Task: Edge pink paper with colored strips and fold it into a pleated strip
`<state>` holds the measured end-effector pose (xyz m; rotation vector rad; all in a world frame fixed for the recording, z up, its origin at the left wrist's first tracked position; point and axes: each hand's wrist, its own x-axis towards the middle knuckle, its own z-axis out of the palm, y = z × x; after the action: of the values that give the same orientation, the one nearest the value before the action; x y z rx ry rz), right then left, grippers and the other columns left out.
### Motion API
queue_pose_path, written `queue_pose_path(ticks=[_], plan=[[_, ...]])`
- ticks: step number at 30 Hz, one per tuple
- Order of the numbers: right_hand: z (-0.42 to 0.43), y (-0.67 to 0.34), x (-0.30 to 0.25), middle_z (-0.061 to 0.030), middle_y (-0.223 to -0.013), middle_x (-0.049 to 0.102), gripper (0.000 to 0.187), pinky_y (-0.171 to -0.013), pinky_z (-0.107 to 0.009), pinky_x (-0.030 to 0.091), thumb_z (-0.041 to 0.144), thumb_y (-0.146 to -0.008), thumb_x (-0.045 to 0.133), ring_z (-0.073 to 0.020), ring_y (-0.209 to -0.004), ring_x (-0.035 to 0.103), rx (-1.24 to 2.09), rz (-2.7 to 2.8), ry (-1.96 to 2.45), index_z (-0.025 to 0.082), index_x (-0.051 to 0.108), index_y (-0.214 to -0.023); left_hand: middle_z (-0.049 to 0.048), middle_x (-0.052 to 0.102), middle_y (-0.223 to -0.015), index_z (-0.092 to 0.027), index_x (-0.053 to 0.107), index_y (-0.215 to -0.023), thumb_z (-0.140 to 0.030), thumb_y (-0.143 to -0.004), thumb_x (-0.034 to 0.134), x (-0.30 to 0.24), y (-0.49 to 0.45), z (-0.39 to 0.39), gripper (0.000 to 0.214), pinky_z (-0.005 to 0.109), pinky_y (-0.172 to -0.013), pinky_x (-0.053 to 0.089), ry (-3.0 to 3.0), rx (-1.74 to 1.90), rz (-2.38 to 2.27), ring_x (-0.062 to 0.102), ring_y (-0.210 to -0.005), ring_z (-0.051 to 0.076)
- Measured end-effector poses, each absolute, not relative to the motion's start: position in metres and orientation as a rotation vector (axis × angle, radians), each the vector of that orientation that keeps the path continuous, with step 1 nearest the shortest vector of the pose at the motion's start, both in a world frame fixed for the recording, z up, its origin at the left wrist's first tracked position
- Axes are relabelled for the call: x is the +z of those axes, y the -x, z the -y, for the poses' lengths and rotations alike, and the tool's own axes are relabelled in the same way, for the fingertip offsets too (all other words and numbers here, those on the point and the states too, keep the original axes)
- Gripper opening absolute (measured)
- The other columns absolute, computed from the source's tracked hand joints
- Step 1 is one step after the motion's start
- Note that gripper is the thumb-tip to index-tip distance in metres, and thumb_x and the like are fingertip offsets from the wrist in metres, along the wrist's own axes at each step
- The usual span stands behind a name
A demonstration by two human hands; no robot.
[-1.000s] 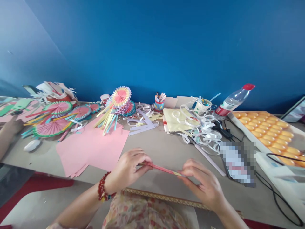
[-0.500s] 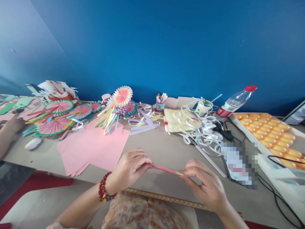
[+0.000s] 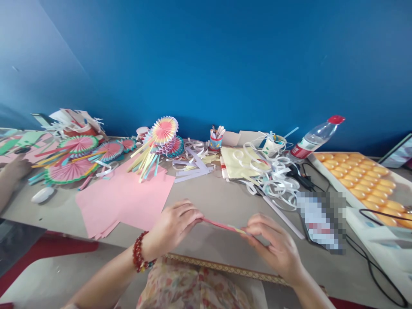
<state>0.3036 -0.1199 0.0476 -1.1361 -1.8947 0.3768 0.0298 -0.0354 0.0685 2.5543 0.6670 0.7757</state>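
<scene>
A narrow pink strip of folded paper, with a pale yellow part toward its right end, is stretched between my hands above the front of the table. My left hand, with a red bead bracelet on its wrist, pinches the left end. The right end is between the thumb and fingers of my right hand. Pink paper sheets lie left of my left hand. Beyond them rests a cluster of pleated paper rosettes with yellow and blue strips.
More rosettes and a white mouse lie left, near another person's hand. At right are curled white strips, a phone, a bottle and a tray of orange domes. A pen cup stands behind.
Both hands have shifted very slightly left with the view, still holding the strip. A little more of the pale part shows near my right fingers.
</scene>
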Motion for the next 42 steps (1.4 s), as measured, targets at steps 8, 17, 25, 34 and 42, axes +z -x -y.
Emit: queue_pose_path(ticks=[8,17,25,34,42], plan=[[0.118,-0.306,0.047,-0.0034,-0.075,0.059,0.009,-0.061,-0.028,0.048,0.015,-0.09,0.058,-0.0167,-0.068,0.058,0.422,1.896,1.097,0.021,0.062,-0.085,0.0037,0.067,-0.082,-0.024,0.051,-0.135,-0.016,-0.098,0.048,0.055,-0.023,0.032,0.038,0.026,-0.069,0.051,-2.509,0.872,-0.591,0.062,-0.073,0.015],[0.103,-0.316,0.044,-0.0042,-0.08,0.061,0.009,-0.063,-0.026,0.048,0.019,-0.093,0.057,-0.0159,-0.073,0.06,0.424,1.995,1.095,0.021,0.064,-0.089,0.0086,0.07,-0.101,-0.023,0.048,-0.139,-0.011,-0.098,0.038,0.054,-0.017,0.02,0.043,0.032,-0.081,0.053,-2.619,0.765,-0.517,0.064,-0.094,0.018],[0.091,-0.304,0.018,-0.0069,-0.09,0.067,0.017,-0.074,-0.03,0.046,0.014,-0.095,0.049,-0.0181,-0.082,0.058,-0.1,2.288,1.173,0.019,0.064,-0.09,0.0095,0.068,-0.106,-0.016,0.063,-0.104,-0.013,-0.097,0.045,0.022,-0.015,0.017,0.02,0.039,-0.088,0.049,-2.936,0.775,-0.667,0.06,-0.102,0.022],[0.098,-0.293,-0.013,-0.0061,-0.089,0.064,0.019,-0.072,-0.029,0.042,0.008,-0.091,0.048,-0.0187,-0.081,0.053,0.142,2.424,1.357,0.019,0.061,-0.083,0.0074,0.065,-0.099,-0.017,0.061,-0.104,-0.01,-0.096,0.043,-0.012,-0.01,0.035,0.022,0.036,-0.083,0.05,-2.785,0.51,-0.791,0.057,-0.092,0.021],[0.099,-0.292,-0.015,-0.0043,-0.092,0.064,0.014,-0.077,-0.033,0.042,0.024,-0.098,0.051,-0.0204,-0.086,0.055,0.347,2.244,1.473,0.022,0.059,-0.087,0.0063,0.067,-0.106,-0.02,0.059,-0.109,-0.011,-0.097,0.044,-0.022,-0.007,0.03,0.021,0.038,-0.086,0.048,-2.563,0.629,-0.893,0.06,-0.097,0.022]])
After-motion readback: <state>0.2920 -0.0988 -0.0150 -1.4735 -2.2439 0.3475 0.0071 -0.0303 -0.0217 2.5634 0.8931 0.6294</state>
